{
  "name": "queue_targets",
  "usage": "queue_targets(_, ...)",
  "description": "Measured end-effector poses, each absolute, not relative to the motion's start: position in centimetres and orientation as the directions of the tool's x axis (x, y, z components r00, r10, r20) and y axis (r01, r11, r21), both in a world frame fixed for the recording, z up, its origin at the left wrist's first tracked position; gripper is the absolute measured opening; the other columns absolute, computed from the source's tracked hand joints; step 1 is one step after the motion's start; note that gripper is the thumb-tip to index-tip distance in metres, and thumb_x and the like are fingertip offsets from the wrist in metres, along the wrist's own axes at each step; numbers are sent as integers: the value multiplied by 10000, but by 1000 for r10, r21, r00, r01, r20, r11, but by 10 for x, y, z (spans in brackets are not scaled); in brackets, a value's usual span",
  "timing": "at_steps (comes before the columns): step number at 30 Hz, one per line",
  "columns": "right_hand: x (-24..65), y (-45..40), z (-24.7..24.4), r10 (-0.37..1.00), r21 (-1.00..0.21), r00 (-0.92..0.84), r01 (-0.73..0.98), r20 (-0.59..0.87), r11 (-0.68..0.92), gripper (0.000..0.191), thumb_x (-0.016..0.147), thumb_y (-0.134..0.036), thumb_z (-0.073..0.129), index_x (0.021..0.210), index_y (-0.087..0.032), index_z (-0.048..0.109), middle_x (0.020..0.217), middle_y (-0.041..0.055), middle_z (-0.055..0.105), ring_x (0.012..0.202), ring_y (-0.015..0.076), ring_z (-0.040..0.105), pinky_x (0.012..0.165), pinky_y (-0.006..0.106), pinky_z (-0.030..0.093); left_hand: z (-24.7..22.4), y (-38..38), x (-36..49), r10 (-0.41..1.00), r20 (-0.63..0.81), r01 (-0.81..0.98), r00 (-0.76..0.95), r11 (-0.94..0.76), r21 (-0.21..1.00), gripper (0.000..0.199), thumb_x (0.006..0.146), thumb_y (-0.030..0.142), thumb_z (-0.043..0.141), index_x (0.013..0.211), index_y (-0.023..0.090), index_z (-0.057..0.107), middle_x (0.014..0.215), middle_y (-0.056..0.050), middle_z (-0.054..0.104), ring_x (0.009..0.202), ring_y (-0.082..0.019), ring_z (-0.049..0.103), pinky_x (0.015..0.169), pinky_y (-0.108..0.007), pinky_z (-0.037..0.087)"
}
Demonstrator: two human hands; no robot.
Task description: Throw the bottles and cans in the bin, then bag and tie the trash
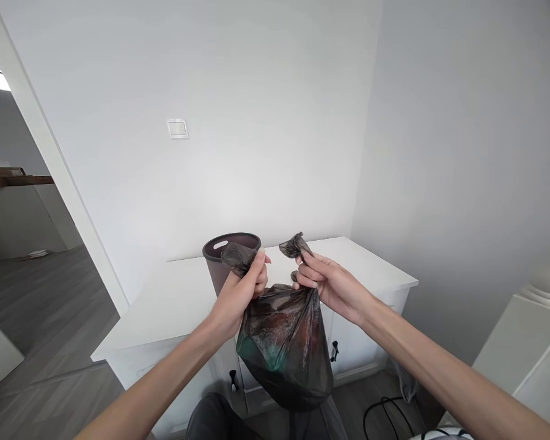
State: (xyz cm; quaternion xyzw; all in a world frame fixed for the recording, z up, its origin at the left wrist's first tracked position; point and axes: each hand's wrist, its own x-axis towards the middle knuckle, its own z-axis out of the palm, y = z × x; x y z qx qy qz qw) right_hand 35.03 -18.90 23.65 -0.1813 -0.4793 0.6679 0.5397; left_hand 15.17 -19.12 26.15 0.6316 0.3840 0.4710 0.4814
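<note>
A thin black garbage bag (288,348) hangs between my hands in front of the cabinet, bulging with contents. Red and green shapes show dimly through its plastic; I cannot make out what they are. My left hand (250,281) is closed in a fist around one gathered upper end, which sticks up above the thumb. Pinched between the fingers of my right hand (321,276) is the other upper end, its crumpled tip standing above them. Behind my left hand, a dark brown trash can (215,269) with an oval handle hole stands upright on the cabinet top, partly hidden.
The white cabinet (348,263) with black door handles stands against the wall. A light switch (178,129) is on the wall. Black cables (385,403) lie on the floor at lower right, near a white piece of furniture (522,342). A doorway opens at left.
</note>
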Motion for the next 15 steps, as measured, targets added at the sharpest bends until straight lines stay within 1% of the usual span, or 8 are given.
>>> queue_targets(2, 348, -188, 231, 923, -816, -294, -577, 248, 35, 344, 856, -482, 808, 918, -201, 620, 632, -109, 191, 562, 86, 209, 565, 203, 408, 263, -187, 146, 906, 197, 126, 374, -260, 957, 476, 956, 684, 513, 874, 215, 535, 674, 64, 262, 603, -119, 199, 551, -266, 193)
queue_targets(4, 344, -188, 225, 943, -836, -264, -548, 204, 27, 394, 829, -516, 820, 934, -202, 607, 642, -111, 212, 544, 76, 139, 439, 173, 227, 265, -186, 142, 878, 146, 215, 456, -268, 939, 481, 966, 684, 484, 856, 217, 514, 684, 61, 265, 602, -120, 214, 559, -272, 202)
queue_targets(5, 343, -188, 222, 950, -857, -252, -514, 183, 28, 418, 819, -539, 817, 928, -200, 599, 647, -110, 227, 540, 71, 122, 422, 179, 152, 265, -186, 141, 868, 131, 247, 478, -276, 929, 481, 974, 681, 465, 846, 219, 500, 688, 60, 265, 601, -121, 222, 563, -274, 211)
queue_targets(7, 339, -190, 217, 966, -904, -210, -424, 149, 47, 444, 824, -587, 783, 893, -196, 586, 643, -107, 253, 530, 65, 143, 423, 190, 109, 267, -187, 141, 857, 133, 318, 497, -322, 892, 491, 1001, 665, 401, 800, 221, 465, 684, 53, 289, 602, -128, 255, 574, -282, 243)
queue_targets(9, 336, -193, 213, 980, -950, -159, -306, 119, 65, 430, 848, -596, 739, 882, -194, 589, 628, -103, 298, 518, 64, 219, 429, 188, 175, 267, -187, 141, 856, 199, 394, 477, -411, 822, 492, 1025, 628, 355, 769, 222, 457, 697, 32, 375, 635, -143, 339, 609, -292, 311)
queue_targets(11, 333, -199, 213, 980, -983, -173, -165, 104, 75, 384, 828, -515, 779, 982, -197, 629, 671, -74, 446, 559, 76, 393, 479, 187, 329, 267, -188, 141, 846, 304, 447, 438, -498, 743, 446, 1034, 582, 371, 797, 225, 497, 805, -5, 506, 760, -175, 467, 711, -311, 410)
queue_targets(13, 329, -206, 216, 949, -992, -290, -41, 123, 116, 497, 746, -389, 863, 1155, -220, 636, 855, -14, 623, 747, 125, 587, 643, 229, 495, 266, -189, 141, 822, 375, 462, 429, -556, 690, 349, 1027, 536, 424, 899, 237, 553, 991, -44, 584, 963, -221, 542, 859, -359, 477)
queue_targets(15, 321, -212, 220, 886, -977, -428, 25, 179, 210, 660, 673, -313, 904, 1261, -240, 613, 1054, 29, 690, 944, 188, 655, 805, 306, 557, 266, -192, 143, 777, 384, 468, 498, -614, 635, 261, 1023, 471, 463, 969, 248, 588, 1189, -79, 586, 1151, -260, 542, 969, -417, 500)
